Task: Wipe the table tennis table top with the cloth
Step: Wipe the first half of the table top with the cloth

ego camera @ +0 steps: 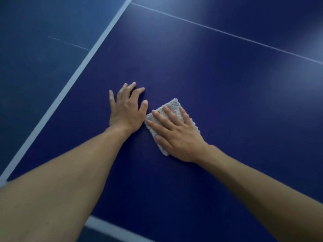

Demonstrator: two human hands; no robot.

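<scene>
The dark blue table tennis table top (218,81) fills most of the head view. A folded grey terry cloth (173,104) lies flat on it near the middle. My right hand (176,135) presses down on the cloth with straight, spread fingers and covers much of it. My left hand (126,108) rests flat on the bare table just left of the cloth, fingers spread, its thumb close to the cloth's corner.
A white border line (70,84) marks the table's left edge, and another white line (108,226) runs along the near edge. A thin white centre line (227,33) crosses the far part. Lighter blue floor (35,58) lies beyond the left edge.
</scene>
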